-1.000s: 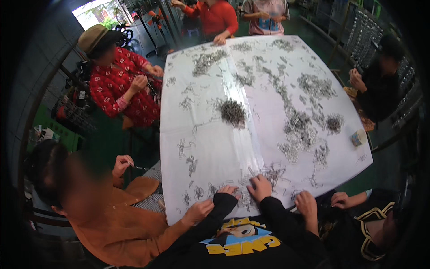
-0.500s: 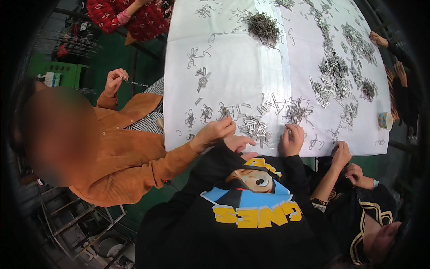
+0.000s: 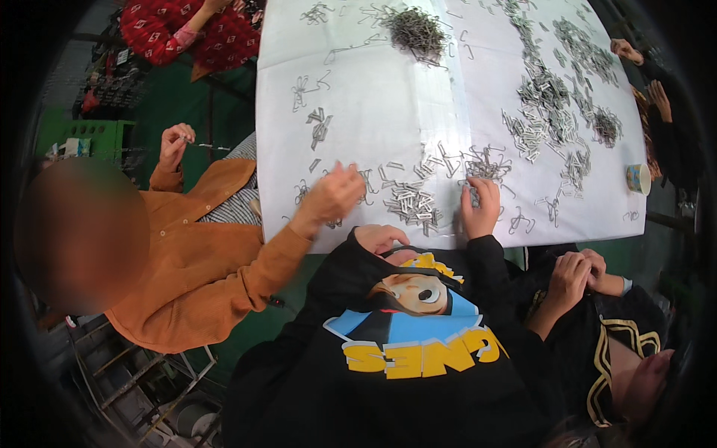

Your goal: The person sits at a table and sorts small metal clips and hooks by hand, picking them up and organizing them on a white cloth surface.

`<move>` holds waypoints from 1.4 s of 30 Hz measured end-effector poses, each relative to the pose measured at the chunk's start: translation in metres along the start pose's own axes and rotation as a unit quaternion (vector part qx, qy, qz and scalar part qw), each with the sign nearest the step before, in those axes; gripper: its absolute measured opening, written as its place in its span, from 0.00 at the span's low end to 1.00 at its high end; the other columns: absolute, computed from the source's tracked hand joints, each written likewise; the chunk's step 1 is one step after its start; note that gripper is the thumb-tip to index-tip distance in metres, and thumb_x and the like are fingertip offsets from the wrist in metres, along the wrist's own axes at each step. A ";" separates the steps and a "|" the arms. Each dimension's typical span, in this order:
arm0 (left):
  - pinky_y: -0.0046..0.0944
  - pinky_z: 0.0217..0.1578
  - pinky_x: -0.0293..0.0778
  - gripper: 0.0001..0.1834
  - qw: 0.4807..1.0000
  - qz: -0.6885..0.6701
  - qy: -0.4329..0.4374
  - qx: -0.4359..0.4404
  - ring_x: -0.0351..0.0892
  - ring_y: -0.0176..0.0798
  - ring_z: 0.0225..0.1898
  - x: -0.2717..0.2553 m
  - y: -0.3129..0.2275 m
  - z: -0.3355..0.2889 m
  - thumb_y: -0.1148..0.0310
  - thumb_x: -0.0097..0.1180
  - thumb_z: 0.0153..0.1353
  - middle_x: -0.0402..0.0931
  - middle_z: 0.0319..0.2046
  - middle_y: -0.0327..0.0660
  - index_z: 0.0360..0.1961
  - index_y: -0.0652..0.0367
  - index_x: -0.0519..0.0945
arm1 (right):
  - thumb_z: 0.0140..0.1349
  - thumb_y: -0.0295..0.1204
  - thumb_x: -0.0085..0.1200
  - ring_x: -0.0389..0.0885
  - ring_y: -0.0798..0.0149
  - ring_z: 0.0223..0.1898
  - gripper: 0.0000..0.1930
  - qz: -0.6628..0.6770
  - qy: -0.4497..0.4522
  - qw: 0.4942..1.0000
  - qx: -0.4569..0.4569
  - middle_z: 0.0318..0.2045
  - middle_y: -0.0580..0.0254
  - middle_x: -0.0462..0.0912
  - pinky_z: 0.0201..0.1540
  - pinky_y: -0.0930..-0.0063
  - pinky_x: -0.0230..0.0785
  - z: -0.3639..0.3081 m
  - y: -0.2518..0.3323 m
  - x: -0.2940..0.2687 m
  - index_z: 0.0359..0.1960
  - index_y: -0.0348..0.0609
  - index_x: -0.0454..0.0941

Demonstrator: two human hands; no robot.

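lying tangled: thin grey wire hooks (image 3: 488, 163); left hand (image 3: 381, 239), right hand (image 3: 480, 209): cannot tell grip.

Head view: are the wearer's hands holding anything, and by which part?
Cannot be told: the right hand is at the wire hooks, its grip unclear; the left hand shows no held thing.

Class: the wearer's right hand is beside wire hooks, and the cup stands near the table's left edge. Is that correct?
No, the cup stands near the right edge of the table, as the head view shows. The right hand is beside wire hooks.
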State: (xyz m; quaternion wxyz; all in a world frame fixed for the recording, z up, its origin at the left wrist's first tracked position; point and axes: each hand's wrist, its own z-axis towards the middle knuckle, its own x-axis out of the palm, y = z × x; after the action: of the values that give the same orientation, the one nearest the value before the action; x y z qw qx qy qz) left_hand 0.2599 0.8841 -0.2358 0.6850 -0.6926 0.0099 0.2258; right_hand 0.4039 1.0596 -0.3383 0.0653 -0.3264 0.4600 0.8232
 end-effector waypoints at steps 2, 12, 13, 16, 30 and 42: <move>0.27 0.13 0.47 0.11 1.000 0.015 0.000 -0.025 0.47 0.24 0.11 0.006 0.005 0.000 0.71 0.63 0.45 0.50 0.08 0.27 0.29 0.55 0.73 | 0.45 0.23 0.55 0.71 0.57 0.33 0.09 -0.051 -0.011 0.998 0.040 0.30 0.60 0.74 0.35 0.71 0.64 0.000 -0.012 -0.002 0.32 0.41 0.75; 0.29 0.19 0.60 0.17 0.991 0.081 -0.073 -0.082 0.60 0.27 0.16 0.039 0.104 0.048 0.72 0.57 0.48 0.60 0.15 0.34 0.42 0.56 0.73 | 0.46 0.29 0.56 0.72 0.58 0.33 0.10 -0.093 0.046 0.993 0.052 0.28 0.61 0.74 0.34 0.70 0.66 0.016 -0.022 0.002 0.32 0.45 0.78; 0.29 0.19 0.61 0.19 0.990 0.088 -0.086 -0.069 0.60 0.28 0.17 0.040 0.110 0.058 0.72 0.57 0.48 0.61 0.16 0.34 0.44 0.56 0.72 | 0.47 0.29 0.56 0.74 0.58 0.30 0.07 -0.088 0.057 0.993 0.056 0.25 0.61 0.74 0.32 0.70 0.66 0.022 -0.016 0.004 0.29 0.44 0.78; 0.30 0.20 0.63 0.23 0.988 -0.021 -0.122 -0.093 0.61 0.31 0.17 0.046 0.111 0.081 0.74 0.58 0.46 0.62 0.17 0.35 0.47 0.56 0.70 | 0.46 0.35 0.55 0.75 0.57 0.22 0.08 -0.106 0.105 0.985 0.090 0.19 0.58 0.76 0.26 0.65 0.67 0.032 -0.012 0.019 0.23 0.44 0.78; 0.39 0.35 0.69 0.13 0.951 0.304 -0.012 -0.059 0.72 0.42 0.32 0.054 0.123 0.103 0.65 0.58 0.47 0.70 0.29 0.43 0.36 0.55 0.78 | 0.45 0.27 0.49 0.77 0.49 0.30 0.06 -0.111 0.227 0.939 0.233 0.24 0.48 0.78 0.36 0.61 0.69 0.045 -0.027 0.032 0.21 0.40 0.78; 0.27 0.36 0.63 0.14 0.940 -0.297 -0.164 0.025 0.65 0.25 0.31 0.033 0.019 0.107 0.68 0.50 0.57 0.68 0.29 0.34 0.44 0.62 0.70 | 0.48 0.29 0.57 0.71 0.69 0.40 0.20 0.377 0.282 0.878 0.087 0.41 0.67 0.74 0.40 0.77 0.63 0.033 0.062 -0.023 0.44 0.42 0.71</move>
State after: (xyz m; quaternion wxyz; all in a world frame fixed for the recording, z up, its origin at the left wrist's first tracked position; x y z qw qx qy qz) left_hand 0.2513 0.9945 -0.2596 0.7304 -0.5998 -0.3029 0.1224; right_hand 0.3809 1.0553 -0.2684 -0.3544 -0.3392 0.6169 0.6155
